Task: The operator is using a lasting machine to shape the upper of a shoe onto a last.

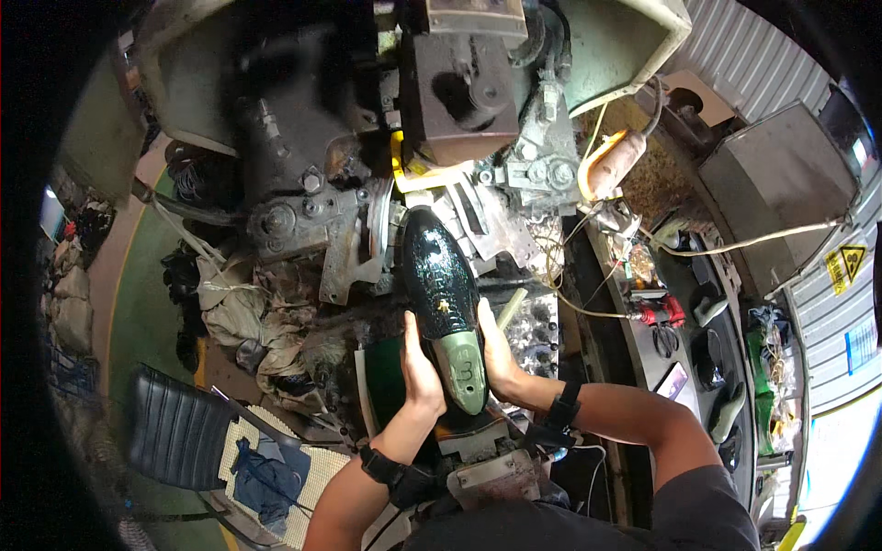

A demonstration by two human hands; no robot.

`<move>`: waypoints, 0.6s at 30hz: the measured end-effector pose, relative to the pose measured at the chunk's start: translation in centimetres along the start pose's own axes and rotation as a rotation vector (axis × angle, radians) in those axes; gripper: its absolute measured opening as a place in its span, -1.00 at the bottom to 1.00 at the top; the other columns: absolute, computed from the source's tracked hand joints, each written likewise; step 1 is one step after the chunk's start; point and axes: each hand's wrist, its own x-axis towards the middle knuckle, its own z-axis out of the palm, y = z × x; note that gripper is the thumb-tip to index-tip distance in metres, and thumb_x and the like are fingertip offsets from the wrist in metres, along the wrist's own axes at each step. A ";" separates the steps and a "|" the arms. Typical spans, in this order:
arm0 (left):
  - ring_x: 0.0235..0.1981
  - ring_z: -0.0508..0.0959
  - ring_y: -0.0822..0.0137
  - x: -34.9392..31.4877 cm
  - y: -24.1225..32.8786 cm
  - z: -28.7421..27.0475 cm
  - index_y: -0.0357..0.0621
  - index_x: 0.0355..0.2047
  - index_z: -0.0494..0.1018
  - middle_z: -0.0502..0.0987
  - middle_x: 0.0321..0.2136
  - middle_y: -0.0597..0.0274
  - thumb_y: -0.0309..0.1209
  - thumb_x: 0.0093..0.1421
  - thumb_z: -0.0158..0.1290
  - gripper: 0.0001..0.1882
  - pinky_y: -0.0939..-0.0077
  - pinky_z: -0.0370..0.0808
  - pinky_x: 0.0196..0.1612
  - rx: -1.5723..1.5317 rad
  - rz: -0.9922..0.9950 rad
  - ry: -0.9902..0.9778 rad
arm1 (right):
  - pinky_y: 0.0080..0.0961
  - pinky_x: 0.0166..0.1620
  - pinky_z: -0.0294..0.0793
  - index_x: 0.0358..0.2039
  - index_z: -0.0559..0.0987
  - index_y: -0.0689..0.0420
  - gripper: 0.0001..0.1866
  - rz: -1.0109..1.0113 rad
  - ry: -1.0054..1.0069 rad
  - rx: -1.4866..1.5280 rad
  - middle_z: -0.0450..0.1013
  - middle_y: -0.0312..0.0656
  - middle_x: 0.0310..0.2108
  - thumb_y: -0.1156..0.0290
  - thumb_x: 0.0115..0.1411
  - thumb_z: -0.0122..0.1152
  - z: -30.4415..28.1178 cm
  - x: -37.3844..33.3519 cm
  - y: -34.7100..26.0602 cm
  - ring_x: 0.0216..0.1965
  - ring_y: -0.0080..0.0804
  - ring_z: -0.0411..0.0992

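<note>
Between my hands is a green shoe last (462,367), its front part covered by a glossy black shoe upper (436,275) with a small gold mark. The toe points away from me, toward the machine's metal plates (491,216). My left hand (423,372) presses along the left side of the last near its heel end. On the opposite side, my right hand (498,358) has its palm and fingers against it. Both hands hold it together, and their undersides are hidden. A dark machine block (459,101) hangs beyond the toe.
To the right runs a long bench or conveyor (657,367) with several lasts, a red tool (660,312) and a phone (672,379). A yellow-edged device (611,165) hangs by a cable. Left are crumpled cloths (234,308) and a black chair (179,429).
</note>
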 end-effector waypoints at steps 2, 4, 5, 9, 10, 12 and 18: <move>-0.01 0.57 0.20 -0.1 0.0 0.3 -0.19 0.11 0.42 0.55 0.02 0.12 0.11 0.43 -0.28 -0.36 0.29 0.46 0.15 -0.034 -0.085 0.057 | -0.47 0.22 0.29 0.25 0.32 0.14 -0.45 0.033 -0.010 0.110 0.40 -0.22 0.11 0.00 0.51 -0.34 -0.2 -0.3 0.5 0.09 -0.46 0.35; 0.00 0.57 0.18 -0.3 0.0 0.1 -0.20 0.12 0.42 0.54 0.03 0.11 0.11 0.42 -0.26 -0.36 0.26 0.46 0.15 -0.039 -0.077 0.055 | -0.46 0.18 0.36 0.24 0.35 0.12 -0.45 0.086 -0.006 0.163 0.44 -0.23 0.09 -0.01 0.51 -0.33 1.0 -1.1 -0.3 0.06 -0.45 0.40; 0.01 0.56 0.18 -0.3 -0.4 0.1 -0.20 0.15 0.40 0.54 0.04 0.11 0.12 0.41 -0.25 -0.34 0.25 0.46 0.16 -0.033 -0.061 0.039 | -0.44 0.14 0.42 0.22 0.37 0.12 -0.42 0.065 -0.017 0.137 0.47 -0.22 0.07 -0.05 0.49 -0.32 0.7 -1.4 -0.2 0.02 -0.43 0.45; 0.07 0.52 0.18 0.4 -1.1 -0.4 -0.21 0.18 0.37 0.51 0.08 0.10 0.17 0.41 -0.30 -0.29 0.25 0.40 0.22 0.065 -0.005 0.052 | -0.43 0.14 0.42 0.22 0.38 0.15 -0.38 0.153 -0.047 0.229 0.47 -0.18 0.09 -0.09 0.48 -0.33 0.5 -1.3 -0.5 0.02 -0.42 0.46; 0.07 0.52 0.18 0.1 -0.9 -0.2 -0.21 0.18 0.37 0.51 0.08 0.10 0.17 0.41 -0.30 -0.29 0.25 0.40 0.22 0.067 -0.002 0.045 | -0.43 0.14 0.42 0.22 0.38 0.15 -0.38 0.145 -0.050 0.229 0.47 -0.18 0.09 -0.09 0.48 -0.33 0.2 -1.4 -0.5 0.02 -0.42 0.46; 0.08 0.52 0.17 -0.6 -0.5 0.3 -0.21 0.20 0.36 0.50 0.10 0.10 0.19 0.41 -0.33 -0.27 0.25 0.40 0.22 0.013 -0.119 0.019 | -0.45 0.17 0.39 0.23 0.37 0.16 -0.39 0.048 -0.081 0.123 0.46 -0.19 0.09 -0.05 0.50 -0.37 -0.1 -1.7 -0.5 0.04 -0.44 0.44; 0.08 0.47 0.34 0.2 0.3 -5.2 -0.24 0.15 0.40 0.50 0.07 0.18 -0.15 0.44 -0.08 -0.54 0.40 0.33 0.21 0.562 0.169 0.119 | -0.41 0.07 0.47 0.08 0.43 0.16 -0.51 -0.163 0.027 -0.450 0.50 -0.20 -0.08 0.03 0.51 -0.31 -6.1 0.8 1.9 -0.05 -0.40 0.47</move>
